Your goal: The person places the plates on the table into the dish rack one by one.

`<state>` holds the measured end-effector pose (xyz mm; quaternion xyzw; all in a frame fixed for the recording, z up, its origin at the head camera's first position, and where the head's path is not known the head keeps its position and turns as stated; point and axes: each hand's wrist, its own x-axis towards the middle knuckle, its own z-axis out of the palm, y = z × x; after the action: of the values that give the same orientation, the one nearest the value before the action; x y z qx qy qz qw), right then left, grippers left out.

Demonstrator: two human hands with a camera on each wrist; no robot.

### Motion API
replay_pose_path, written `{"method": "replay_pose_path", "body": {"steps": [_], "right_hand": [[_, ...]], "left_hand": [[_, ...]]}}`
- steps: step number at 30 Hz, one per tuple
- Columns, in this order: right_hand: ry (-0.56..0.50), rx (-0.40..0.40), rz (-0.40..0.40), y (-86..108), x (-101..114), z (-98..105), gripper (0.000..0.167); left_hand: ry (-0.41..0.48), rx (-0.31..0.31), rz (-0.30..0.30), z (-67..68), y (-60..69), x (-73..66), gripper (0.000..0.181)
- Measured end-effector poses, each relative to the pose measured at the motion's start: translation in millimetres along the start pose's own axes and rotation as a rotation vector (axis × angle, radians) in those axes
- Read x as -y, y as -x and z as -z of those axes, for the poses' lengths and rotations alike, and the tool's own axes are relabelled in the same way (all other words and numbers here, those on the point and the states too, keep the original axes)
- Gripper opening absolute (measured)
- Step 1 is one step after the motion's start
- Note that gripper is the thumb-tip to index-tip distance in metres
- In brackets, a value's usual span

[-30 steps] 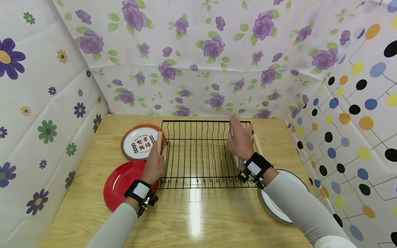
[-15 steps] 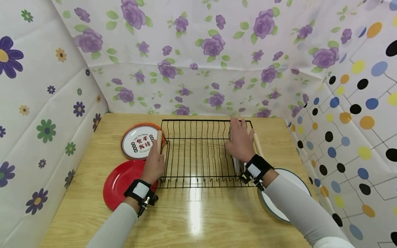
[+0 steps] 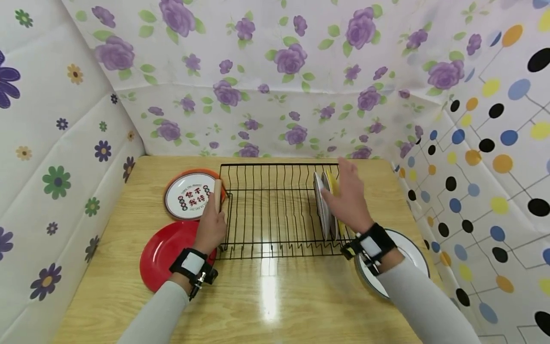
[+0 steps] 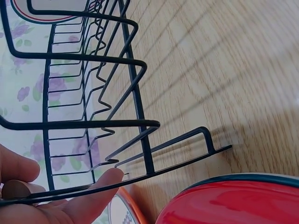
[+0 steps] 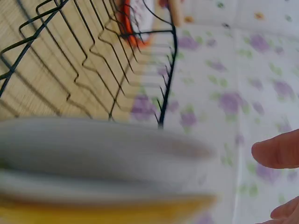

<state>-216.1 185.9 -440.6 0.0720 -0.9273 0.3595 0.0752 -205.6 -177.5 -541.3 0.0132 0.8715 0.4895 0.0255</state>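
My left hand [image 3: 210, 229] grips the pale wooden handle [image 3: 217, 195] at the left end of a black wire dish rack [image 3: 275, 164]. In the left wrist view, its fingers [image 4: 96, 193] are around the handle and the end wire. Two white plates [image 3: 321, 205] and a yellow plate [image 3: 342, 230] stand on edge in the rack's right end. Over that end, my right hand [image 3: 352, 198] is spread with nothing in it. The right wrist view shows its fingers [image 5: 278, 150] apart from the blurred rims of a white plate [image 5: 93, 144] and the yellow plate [image 5: 107, 212].
Left of the rack, a white plate with red characters [image 3: 189, 196] lies on an orange one, with a red plate [image 3: 159, 253] nearer. A dark-rimmed white plate [image 3: 412, 251] lies partly under my right forearm. Patterned cloth walls [image 3: 258, 114] surround the wooden table [image 3: 240, 296].
My right hand has moved away from the plates to the right, bringing the white and yellow plates into sight. My left hand keeps hold of the handle. The head view has shifted slightly.
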Motion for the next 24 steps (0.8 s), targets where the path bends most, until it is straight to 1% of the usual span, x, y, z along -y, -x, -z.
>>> {"method": "replay_pose_path", "body": {"steps": [2, 4, 6, 7, 8, 9, 10, 13, 15, 16, 18, 19, 21, 23, 24], "right_hand": [[-0.079, -0.093, -0.052, 17.8, -15.3, 6.4, 0.088], [-0.173, -0.195, -0.119, 40.3, -33.6, 12.3, 0.084], [-0.241, -0.282, -0.192, 63.6, -54.2, 15.4, 0.080], [-0.257, -0.306, -0.230, 75.0, -65.4, 15.5, 0.079], [-0.247, -0.304, -0.279, 86.7, -76.3, 14.8, 0.078], [-0.214, -0.285, -0.321, 97.1, -87.9, 12.8, 0.077], [-0.182, -0.248, -0.365, 106.8, -99.6, 10.1, 0.077], [-0.054, -0.092, -0.488, 132.6, -130.9, -4.1, 0.082], [0.056, 0.016, -0.534, 146.3, -147.5, -15.6, 0.087], [0.115, 0.060, -0.543, 151.8, -154.0, -21.5, 0.088], [0.237, 0.115, -0.527, 159.6, -162.9, -32.3, 0.092], [0.285, 0.128, -0.509, 163.1, -165.4, -36.8, 0.092], [0.363, 0.121, -0.467, 166.7, -167.4, -44.5, 0.093], [0.404, 0.128, -0.441, 171.2, -165.6, -50.3, 0.098], [0.424, 0.130, -0.430, 173.4, -164.3, -52.8, 0.097]], "left_hand": [[0.002, 0.002, 0.009, -0.3, 0.4, 1.0, 0.072], [0.005, 0.001, 0.021, -0.4, 0.3, 1.7, 0.072], [0.008, -0.004, 0.024, -0.9, -0.3, 2.5, 0.071], [0.009, -0.007, 0.025, -1.1, -0.5, 3.0, 0.071], [0.017, -0.007, 0.027, -1.3, -0.5, 3.2, 0.071], [0.018, -0.008, 0.028, -1.6, -0.4, 3.6, 0.071], [0.018, -0.009, 0.028, -1.5, -0.6, 3.1, 0.071], [0.019, -0.010, 0.033, -1.0, -0.5, 2.0, 0.070], [0.016, -0.008, 0.029, -0.7, -0.4, 1.5, 0.070], [0.018, -0.007, 0.027, -0.6, -0.6, 1.6, 0.070], [0.016, -0.013, 0.022, -0.8, -1.1, 2.0, 0.070], [0.014, -0.015, 0.018, -1.0, -1.1, 2.1, 0.070], [0.010, -0.022, 0.012, -1.8, -1.2, 2.6, 0.070], [0.004, -0.027, 0.009, -2.6, -0.9, 2.8, 0.071], [0.001, -0.029, 0.007, -3.1, -0.7, 2.9, 0.070]]}}
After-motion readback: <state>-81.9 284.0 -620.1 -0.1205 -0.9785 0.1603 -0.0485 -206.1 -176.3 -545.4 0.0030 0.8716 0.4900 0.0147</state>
